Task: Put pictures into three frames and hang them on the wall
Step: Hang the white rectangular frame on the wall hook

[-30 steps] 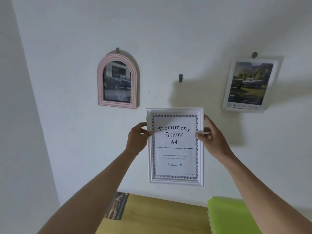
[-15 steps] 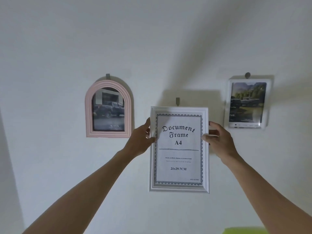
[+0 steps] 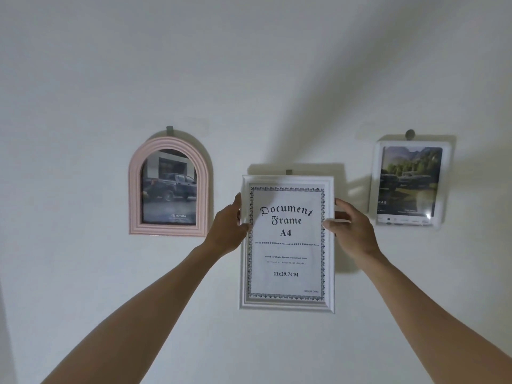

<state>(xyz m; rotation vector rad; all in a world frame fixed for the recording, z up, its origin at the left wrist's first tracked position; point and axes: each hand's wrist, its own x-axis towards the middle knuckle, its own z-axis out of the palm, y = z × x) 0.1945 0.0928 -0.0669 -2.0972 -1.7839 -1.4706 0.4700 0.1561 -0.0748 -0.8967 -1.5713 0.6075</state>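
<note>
- White rectangular frame (image 3: 287,245) held upright against the white wall (image 3: 249,65), just right of centre, lower half of view
- Insert sheet behind the glazing reads "Document Frame A4", "21x29.7CM", dark ornamental border all round
- Left hand (image 3: 227,228) clamped on the frame's left edge, about 9 o'clock on the frame but above mid-height; thumb laid over the front moulding, fingers hidden behind
- Right hand (image 3: 352,231) closed on the frame's right edge, about 3 o'clock and likewise above mid-height; thumb tip pressed on the front moulding, index finger bent round behind the edge
- Both forearms bare, stretched up from the bottom corners toward the frame
- Grey hook (image 3: 289,172) poking out at 12 o'clock of the white frame, touching or just above its top edge; cannot tell whether the frame is caught on it
- Pink arched frame (image 3: 168,187) on the wall at 9 o'clock from the white frame, apart from it, beside the left hand; dark pickup photo inside, small grey hook at its apex
- Clear frame (image 3: 409,182) on the wall at 2 o'clock from the white frame, near the right hand but not touching; photo of vehicles before trees and hills, round grey hook at its top
- Clear frame slightly tilted, top leaning right
- Soft shadows cast on the wall up and right of the white frame
- Dim, even light; slight blur at the edges of view
</note>
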